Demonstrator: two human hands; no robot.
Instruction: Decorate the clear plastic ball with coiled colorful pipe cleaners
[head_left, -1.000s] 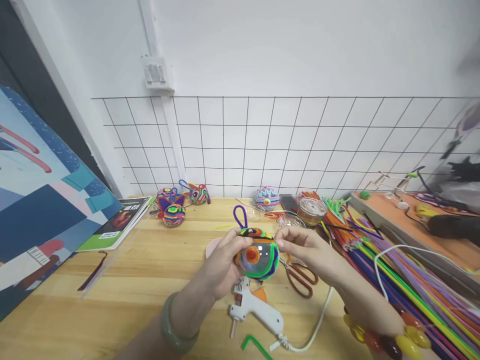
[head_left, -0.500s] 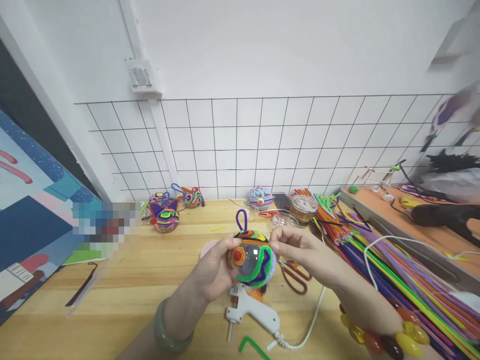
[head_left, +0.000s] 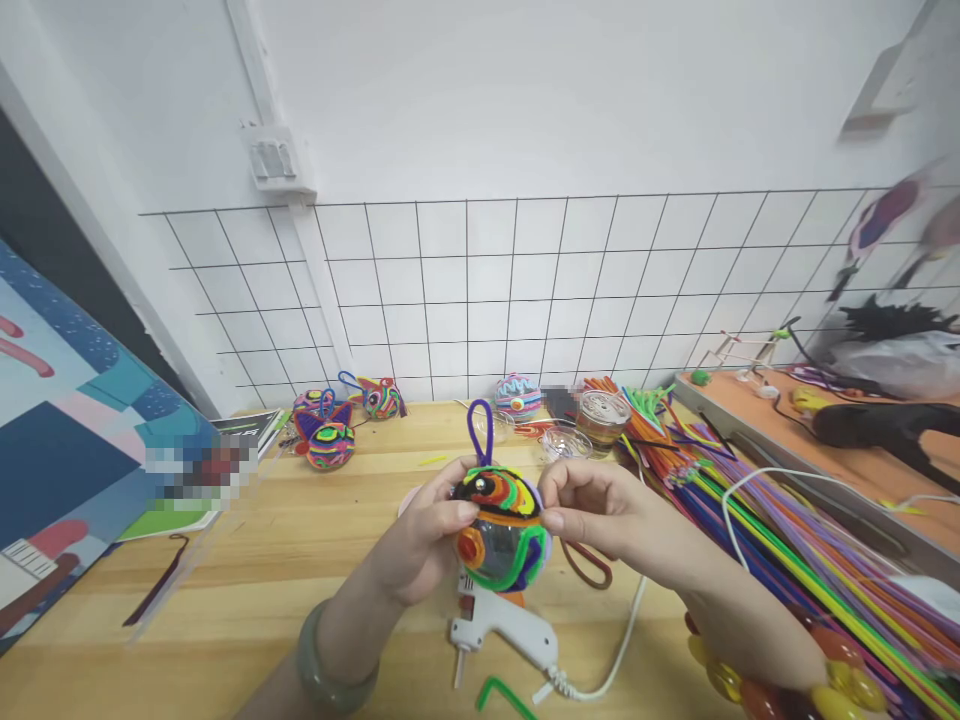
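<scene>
A clear round ball ornament (head_left: 496,548) is partly covered in coloured pipe cleaners, with a purple loop (head_left: 480,435) standing up from its top. My left hand (head_left: 424,535) is closed round its left side, thumb at the front. At the right edge, the thumb and forefinger of my right hand (head_left: 604,500) pinch the ornament by the dark and orange band; what lies right between the fingertips is hidden. Below the ball, a white glue gun (head_left: 514,628) lies on the wooden table (head_left: 315,590), close to a bent green pipe cleaner (head_left: 502,692).
Decorated balls (head_left: 330,445) stand at the back left, another (head_left: 517,397) by the wall. Scissors (head_left: 589,565) lie partly behind my right hand. Pipe cleaners (head_left: 795,560) spread along the right, near an orange board (head_left: 847,455). The glue gun's white cord (head_left: 626,650) curves rightward.
The ornament has tipped toward me, so more of its yellow, red and black top shows and the purple loop sits higher. Both hands stay on it.
</scene>
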